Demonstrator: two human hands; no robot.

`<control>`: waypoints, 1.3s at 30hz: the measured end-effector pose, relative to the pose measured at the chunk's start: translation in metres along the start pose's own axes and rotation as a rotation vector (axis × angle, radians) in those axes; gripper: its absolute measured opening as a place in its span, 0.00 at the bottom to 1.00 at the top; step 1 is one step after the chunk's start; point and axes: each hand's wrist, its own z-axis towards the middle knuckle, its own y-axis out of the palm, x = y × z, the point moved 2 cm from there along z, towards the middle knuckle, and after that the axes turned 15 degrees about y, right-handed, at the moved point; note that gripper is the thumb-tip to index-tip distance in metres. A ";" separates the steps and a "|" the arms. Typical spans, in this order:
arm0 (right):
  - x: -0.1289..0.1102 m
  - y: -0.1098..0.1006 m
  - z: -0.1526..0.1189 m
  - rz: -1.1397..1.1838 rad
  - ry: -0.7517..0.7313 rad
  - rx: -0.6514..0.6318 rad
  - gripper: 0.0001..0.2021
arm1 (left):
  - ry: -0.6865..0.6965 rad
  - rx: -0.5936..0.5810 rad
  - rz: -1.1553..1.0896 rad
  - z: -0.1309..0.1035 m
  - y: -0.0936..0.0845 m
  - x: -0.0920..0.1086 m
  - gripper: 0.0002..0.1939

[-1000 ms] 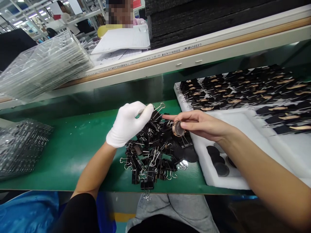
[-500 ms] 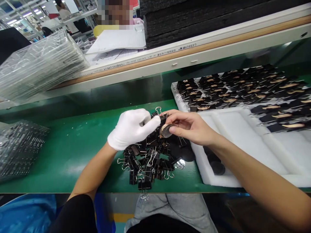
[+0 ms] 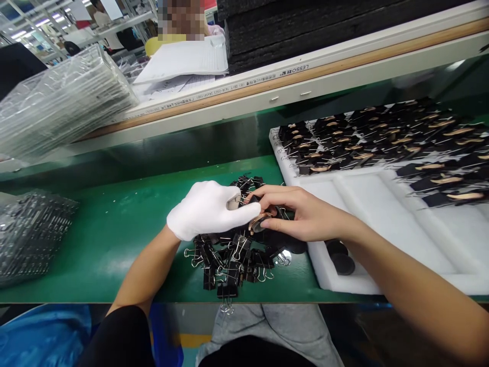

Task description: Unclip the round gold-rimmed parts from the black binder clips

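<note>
My left hand (image 3: pixel 208 210), in a white glove, is closed in a pinch on a black binder clip (image 3: pixel 254 202), which the fingers mostly hide. Between the bare fingertips of my right hand (image 3: pixel 305 211) is a small round disc (image 3: pixel 260 223), dark on its face and tan at the edge. Clip and disc meet where the two hands come together; whether the jaws grip the disc is hidden. Below both hands lies a heap of black binder clips (image 3: pixel 233 260) with silver wire handles, loose on the green tabletop (image 3: pixel 110 239).
To the right lies a white foam tray (image 3: pixel 367 204) with rows of clipped tan-edged pieces (image 3: pixel 344 140) and dark discs (image 3: pixel 341 261) in its near-left corner. Clear plastic trays (image 3: pixel 34 237) are stacked at left. A ledge (image 3: pixel 244 97) carries more plastic trays, papers (image 3: pixel 179 61) and black foam blocks (image 3: pixel 305 30).
Both hands have come lower, toward me, with the clip and disc. The clip's wire handle that stuck up above my fingers is now hidden, and the disc is tilted flatter.
</note>
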 end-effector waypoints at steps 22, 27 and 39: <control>0.013 -0.011 0.009 0.494 0.232 0.367 0.18 | 0.085 0.221 -0.302 -0.002 0.001 -0.012 0.23; 0.016 -0.009 0.011 0.467 0.201 0.379 0.15 | 0.099 0.229 -0.307 -0.002 0.004 -0.013 0.23; 0.022 -0.009 0.012 0.742 0.305 0.396 0.19 | 0.018 0.132 -0.288 -0.001 -0.002 -0.017 0.27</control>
